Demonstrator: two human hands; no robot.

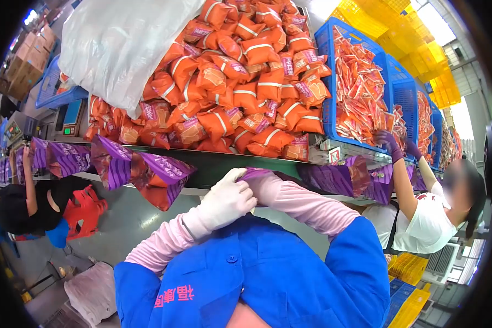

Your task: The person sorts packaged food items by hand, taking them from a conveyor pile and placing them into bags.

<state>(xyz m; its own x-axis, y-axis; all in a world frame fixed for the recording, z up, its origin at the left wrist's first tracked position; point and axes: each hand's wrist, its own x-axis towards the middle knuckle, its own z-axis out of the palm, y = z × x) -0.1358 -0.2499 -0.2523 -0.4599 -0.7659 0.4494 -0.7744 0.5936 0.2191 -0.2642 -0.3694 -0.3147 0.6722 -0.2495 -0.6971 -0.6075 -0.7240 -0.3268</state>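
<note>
My left hand (227,199), in a white glove, is closed with its fingers curled, in front of my right hand. What it pinches, if anything, I cannot make out. My right hand (264,187), also gloved, is pressed close beside it; its fingers are mostly hidden. A sliver of a purple bag (255,173) shows at the top of my right hand. Left of my hands, an open purple striped bag (167,172) with orange packets inside hangs at the belt's edge. To the right is another purple striped bag (339,177).
Beyond the dark green belt (213,165) lies a heap of orange packets (235,82), partly under a white plastic sheet (120,44). Blue crates (329,82) hold flat sachets (358,87). A co-worker (432,213) in purple gloves reaches into them; another person (24,202) stands left.
</note>
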